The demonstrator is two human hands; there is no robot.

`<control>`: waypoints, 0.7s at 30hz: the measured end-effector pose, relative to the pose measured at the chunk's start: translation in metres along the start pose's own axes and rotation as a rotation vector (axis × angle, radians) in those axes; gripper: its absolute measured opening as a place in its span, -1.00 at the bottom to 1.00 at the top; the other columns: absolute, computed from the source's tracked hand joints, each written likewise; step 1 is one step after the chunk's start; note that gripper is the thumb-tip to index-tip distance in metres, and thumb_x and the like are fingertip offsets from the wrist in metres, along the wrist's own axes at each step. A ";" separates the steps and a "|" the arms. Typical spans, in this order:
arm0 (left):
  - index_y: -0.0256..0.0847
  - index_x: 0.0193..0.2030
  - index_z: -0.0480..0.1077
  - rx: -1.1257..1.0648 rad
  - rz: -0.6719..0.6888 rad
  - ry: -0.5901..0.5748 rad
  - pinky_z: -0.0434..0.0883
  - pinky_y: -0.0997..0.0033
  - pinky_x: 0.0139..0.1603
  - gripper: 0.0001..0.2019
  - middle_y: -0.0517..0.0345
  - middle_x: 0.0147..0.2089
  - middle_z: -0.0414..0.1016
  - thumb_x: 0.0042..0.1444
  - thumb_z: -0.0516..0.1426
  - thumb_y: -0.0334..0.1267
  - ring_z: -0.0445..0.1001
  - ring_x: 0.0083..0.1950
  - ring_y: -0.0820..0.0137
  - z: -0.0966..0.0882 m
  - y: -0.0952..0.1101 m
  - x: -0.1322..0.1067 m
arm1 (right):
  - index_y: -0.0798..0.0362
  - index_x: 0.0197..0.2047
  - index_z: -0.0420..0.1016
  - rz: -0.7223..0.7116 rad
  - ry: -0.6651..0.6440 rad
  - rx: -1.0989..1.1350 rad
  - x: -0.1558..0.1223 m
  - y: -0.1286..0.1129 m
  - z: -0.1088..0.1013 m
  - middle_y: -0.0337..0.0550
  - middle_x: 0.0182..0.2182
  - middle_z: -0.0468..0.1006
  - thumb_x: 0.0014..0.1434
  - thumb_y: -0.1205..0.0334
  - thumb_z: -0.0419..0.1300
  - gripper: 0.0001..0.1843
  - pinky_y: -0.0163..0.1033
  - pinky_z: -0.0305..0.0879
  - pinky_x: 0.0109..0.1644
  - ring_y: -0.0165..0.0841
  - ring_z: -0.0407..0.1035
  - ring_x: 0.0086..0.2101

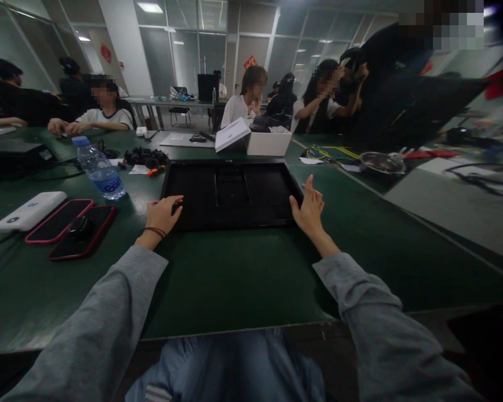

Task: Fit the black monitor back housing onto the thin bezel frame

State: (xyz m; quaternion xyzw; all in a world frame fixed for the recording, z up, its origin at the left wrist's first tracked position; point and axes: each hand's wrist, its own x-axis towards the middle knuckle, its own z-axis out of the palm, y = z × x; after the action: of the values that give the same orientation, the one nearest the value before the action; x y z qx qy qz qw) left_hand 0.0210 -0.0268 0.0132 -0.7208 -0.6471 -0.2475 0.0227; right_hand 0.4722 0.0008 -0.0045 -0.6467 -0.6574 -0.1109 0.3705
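Note:
A black rectangular tray-like panel (193,215) with a raised rim and a recessed middle lies flat on the green table in front of me. At its left edge, my left hand (161,216) reaches over the rim, with the thumb apart from the loosely bent fingers. On the opposite side, my right hand (310,211) is open, its thumb over the right rim and its fingers spread upward outside it. Whether either palm presses on the panel I cannot tell.
Left of the panel stand a water bottle (101,172), a white power bank (30,211) and two red-edged phones (61,220). Beyond it sits an open white box (269,143). A metal bowl (382,162) and cables (331,153) lie at right. Several people sit across the table.

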 end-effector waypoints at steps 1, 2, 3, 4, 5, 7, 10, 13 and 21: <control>-0.09 0.22 0.39 0.000 0.004 0.003 0.08 0.07 0.29 -0.62 0.04 0.22 0.54 0.29 0.04 -0.21 0.46 0.22 0.22 0.000 0.000 0.000 | -0.02 0.56 -0.30 -0.012 -0.040 -0.011 0.000 0.000 0.002 0.10 0.30 0.32 0.35 -0.13 -0.08 -0.15 0.28 0.17 0.26 0.05 0.16 0.25; -0.09 0.21 0.40 0.000 0.007 0.008 0.07 0.07 0.30 -0.63 0.04 0.22 0.54 0.29 0.04 -0.21 0.46 0.21 0.22 0.000 0.000 0.000 | -0.04 0.56 -0.28 -0.022 -0.074 -0.023 0.000 0.001 0.004 0.09 0.29 0.34 0.36 -0.14 -0.09 -0.16 0.29 0.16 0.26 0.05 0.17 0.25; -0.09 0.20 0.41 0.000 0.009 0.011 0.07 0.07 0.30 -0.64 0.04 0.21 0.54 0.30 0.04 -0.21 0.46 0.21 0.22 0.001 0.000 0.000 | -0.06 0.56 -0.24 -0.030 -0.098 -0.034 0.000 0.003 0.006 0.07 0.28 0.36 0.36 -0.15 -0.10 -0.18 0.28 0.16 0.26 0.04 0.17 0.25; -0.09 0.19 0.41 0.001 0.008 0.013 0.07 0.06 0.30 -0.64 0.04 0.21 0.54 0.30 0.03 -0.21 0.46 0.21 0.22 0.001 0.000 0.000 | -0.07 0.55 -0.20 -0.034 -0.110 -0.042 0.000 0.005 0.008 0.06 0.27 0.38 0.36 -0.14 -0.10 -0.20 0.28 0.17 0.26 0.03 0.18 0.24; -0.09 0.19 0.41 0.003 0.003 0.013 0.07 0.06 0.30 -0.64 0.04 0.21 0.54 0.30 0.03 -0.21 0.46 0.21 0.22 0.001 0.001 0.000 | -0.08 0.55 -0.16 -0.033 -0.109 -0.048 0.001 0.007 0.010 0.05 0.25 0.39 0.37 -0.13 -0.11 -0.23 0.27 0.18 0.25 0.02 0.19 0.24; -0.09 0.19 0.42 0.009 -0.012 0.005 0.07 0.06 0.30 -0.64 0.02 0.22 0.53 0.30 0.02 -0.21 0.45 0.22 0.20 0.001 0.002 0.001 | -0.09 0.53 -0.08 -0.025 -0.082 -0.048 0.002 0.009 0.012 0.04 0.23 0.42 0.39 -0.07 -0.14 -0.28 0.23 0.21 0.23 -0.01 0.21 0.22; -0.10 0.19 0.42 0.013 -0.018 0.001 0.07 0.06 0.30 -0.63 0.01 0.24 0.52 0.31 0.01 -0.21 0.44 0.23 0.20 0.001 0.004 0.001 | -0.06 0.51 0.00 -0.015 -0.033 -0.040 0.002 0.009 0.014 0.05 0.18 0.47 0.40 0.01 -0.16 -0.33 0.19 0.23 0.22 -0.05 0.25 0.19; -0.09 0.20 0.41 0.010 -0.014 0.000 0.07 0.05 0.31 -0.63 0.01 0.25 0.51 0.31 0.00 -0.20 0.43 0.25 0.20 0.001 0.004 0.000 | -0.05 0.50 0.04 -0.012 -0.025 -0.031 0.002 0.008 0.015 0.05 0.17 0.48 0.40 0.04 -0.16 -0.35 0.19 0.24 0.21 -0.07 0.27 0.18; -0.06 0.17 0.43 0.008 0.020 0.036 0.06 -0.04 0.33 -0.64 0.02 0.27 0.49 0.32 -0.02 -0.18 0.37 0.29 0.15 0.001 0.003 -0.004 | 0.10 0.42 0.19 0.061 0.026 0.008 0.003 0.022 0.016 0.14 0.23 0.42 0.35 0.05 -0.11 -0.35 0.18 0.22 0.27 -0.02 0.25 0.22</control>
State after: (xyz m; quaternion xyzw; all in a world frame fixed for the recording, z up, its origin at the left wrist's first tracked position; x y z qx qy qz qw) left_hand 0.0243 -0.0308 0.0117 -0.7227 -0.6401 -0.2577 0.0396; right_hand 0.4878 0.0159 -0.0211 -0.6636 -0.6328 -0.1053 0.3848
